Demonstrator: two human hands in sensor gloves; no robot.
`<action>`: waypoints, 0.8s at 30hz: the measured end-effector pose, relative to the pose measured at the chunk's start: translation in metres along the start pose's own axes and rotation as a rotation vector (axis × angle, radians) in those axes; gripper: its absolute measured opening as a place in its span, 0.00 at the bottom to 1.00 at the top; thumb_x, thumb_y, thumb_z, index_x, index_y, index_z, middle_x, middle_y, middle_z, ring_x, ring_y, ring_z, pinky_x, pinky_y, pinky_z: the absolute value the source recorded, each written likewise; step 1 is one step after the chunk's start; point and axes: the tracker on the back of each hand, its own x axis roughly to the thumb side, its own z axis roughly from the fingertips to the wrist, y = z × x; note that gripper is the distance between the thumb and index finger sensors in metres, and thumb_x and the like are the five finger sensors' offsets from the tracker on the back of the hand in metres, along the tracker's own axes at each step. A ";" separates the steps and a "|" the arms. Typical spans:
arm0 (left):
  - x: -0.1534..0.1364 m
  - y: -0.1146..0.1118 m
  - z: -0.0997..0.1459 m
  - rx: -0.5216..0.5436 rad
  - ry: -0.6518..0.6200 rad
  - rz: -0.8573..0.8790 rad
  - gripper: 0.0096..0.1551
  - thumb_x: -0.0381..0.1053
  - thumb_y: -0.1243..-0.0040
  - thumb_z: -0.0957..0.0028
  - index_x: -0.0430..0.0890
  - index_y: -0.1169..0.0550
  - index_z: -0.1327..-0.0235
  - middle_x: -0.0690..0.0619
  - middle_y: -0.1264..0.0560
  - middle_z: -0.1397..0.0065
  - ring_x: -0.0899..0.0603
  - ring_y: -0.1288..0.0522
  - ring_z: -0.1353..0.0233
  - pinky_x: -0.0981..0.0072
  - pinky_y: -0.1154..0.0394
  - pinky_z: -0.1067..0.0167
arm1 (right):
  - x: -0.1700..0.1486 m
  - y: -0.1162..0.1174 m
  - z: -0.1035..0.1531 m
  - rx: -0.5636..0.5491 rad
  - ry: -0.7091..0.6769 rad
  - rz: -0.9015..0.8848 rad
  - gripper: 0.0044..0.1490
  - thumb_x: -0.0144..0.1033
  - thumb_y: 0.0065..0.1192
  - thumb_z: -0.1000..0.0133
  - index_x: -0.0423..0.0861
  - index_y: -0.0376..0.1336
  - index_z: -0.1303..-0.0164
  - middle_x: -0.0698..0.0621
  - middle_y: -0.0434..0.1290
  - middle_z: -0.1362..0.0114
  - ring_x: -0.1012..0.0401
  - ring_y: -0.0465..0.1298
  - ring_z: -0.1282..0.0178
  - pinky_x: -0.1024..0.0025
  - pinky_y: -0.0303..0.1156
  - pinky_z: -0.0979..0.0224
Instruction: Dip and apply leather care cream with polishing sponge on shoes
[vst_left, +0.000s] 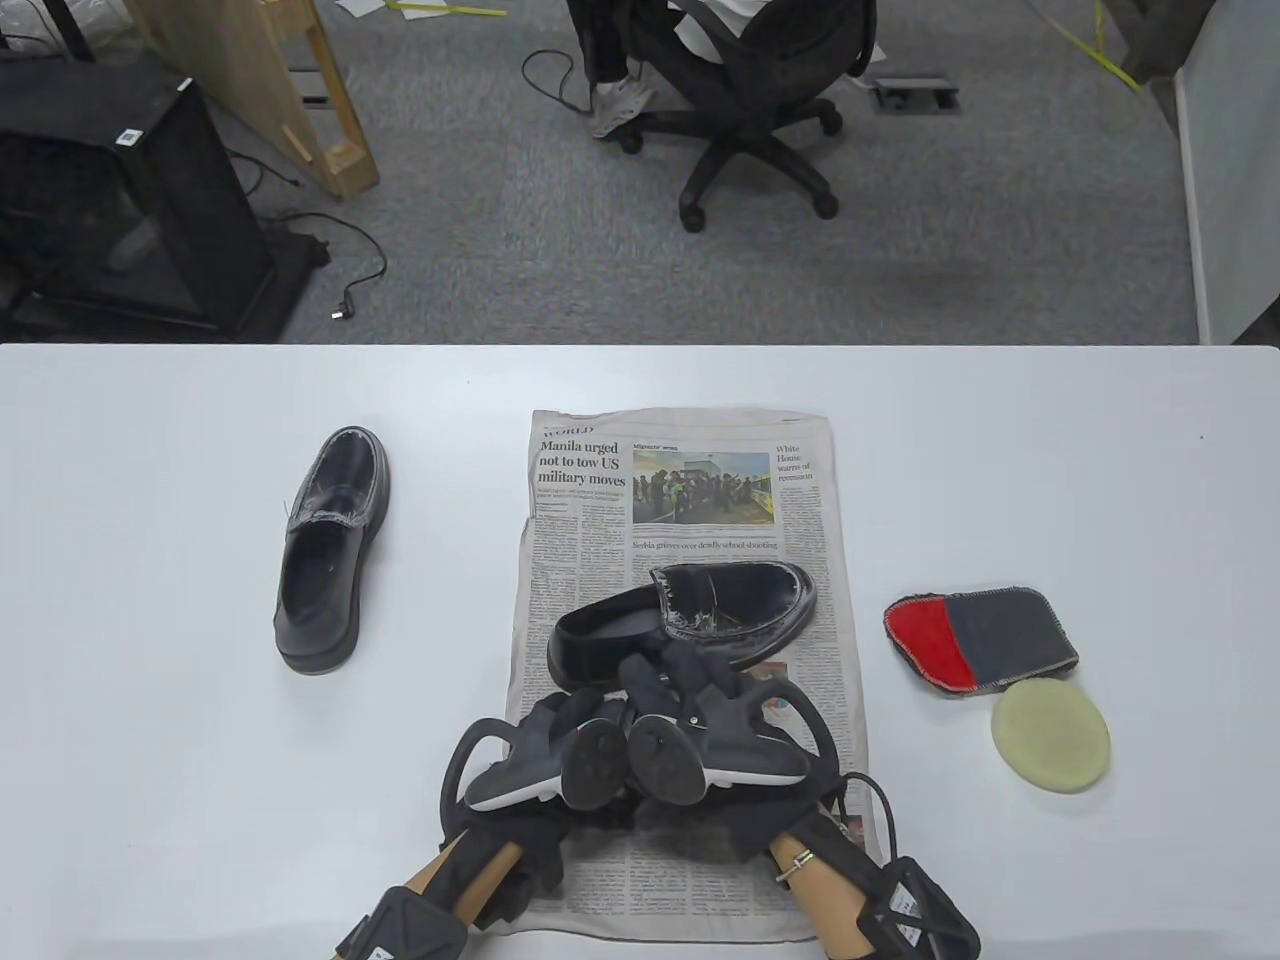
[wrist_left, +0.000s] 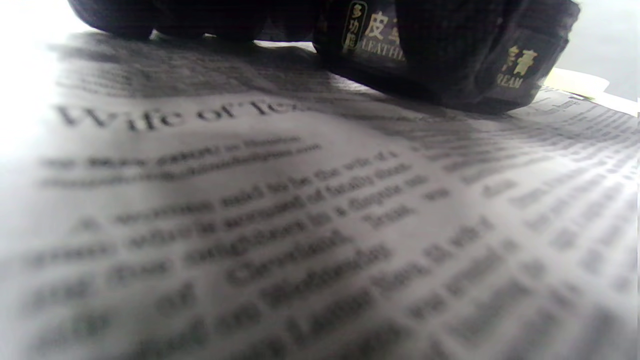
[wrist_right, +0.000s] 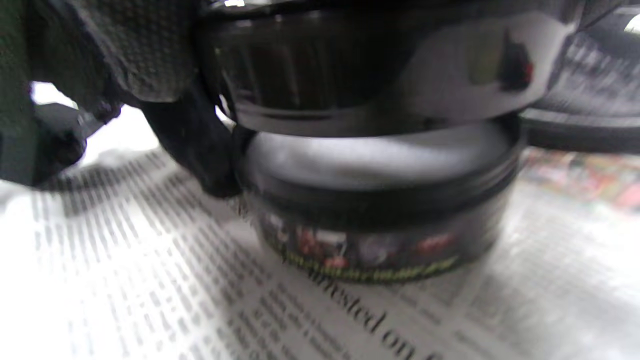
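A black cream jar (wrist_right: 375, 240) stands on the newspaper (vst_left: 680, 520); white cream shows at its open top. My right hand (vst_left: 690, 700) holds the black lid (wrist_right: 370, 65) just above the jar. My left hand (vst_left: 575, 735) grips the jar (wrist_left: 450, 60) from the left, over its gold label. In the table view both hands hide the jar. One black loafer (vst_left: 700, 615) lies on the newspaper just beyond my hands. The other loafer (vst_left: 330, 550) lies on the table at the left. The round yellow sponge (vst_left: 1050, 738) lies at the right, apart from both hands.
A red and grey cloth mitt (vst_left: 985, 638) lies just beyond the sponge on the right. The white table's far edge (vst_left: 640, 346) runs across the view, with an office chair (vst_left: 745, 90) on the floor behind it.
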 end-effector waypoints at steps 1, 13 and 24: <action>0.000 0.000 0.000 0.001 0.000 0.002 0.62 0.64 0.36 0.50 0.33 0.48 0.13 0.25 0.50 0.14 0.18 0.50 0.22 0.25 0.44 0.29 | -0.008 -0.007 0.010 -0.027 0.018 -0.003 0.80 0.71 0.60 0.54 0.34 0.30 0.10 0.16 0.41 0.15 0.19 0.51 0.23 0.24 0.59 0.27; 0.001 0.000 0.000 -0.004 0.000 -0.008 0.63 0.64 0.36 0.50 0.33 0.48 0.13 0.24 0.50 0.14 0.18 0.51 0.22 0.24 0.44 0.29 | -0.136 0.046 0.084 0.085 0.507 -0.169 0.78 0.68 0.67 0.58 0.33 0.43 0.10 0.13 0.49 0.18 0.17 0.57 0.27 0.21 0.62 0.33; -0.004 0.005 0.002 -0.033 -0.040 0.037 0.67 0.66 0.36 0.52 0.31 0.50 0.13 0.23 0.51 0.14 0.17 0.50 0.22 0.24 0.44 0.29 | -0.152 0.072 0.080 0.239 0.651 -0.085 0.78 0.62 0.71 0.62 0.35 0.41 0.12 0.17 0.48 0.17 0.21 0.55 0.23 0.25 0.60 0.30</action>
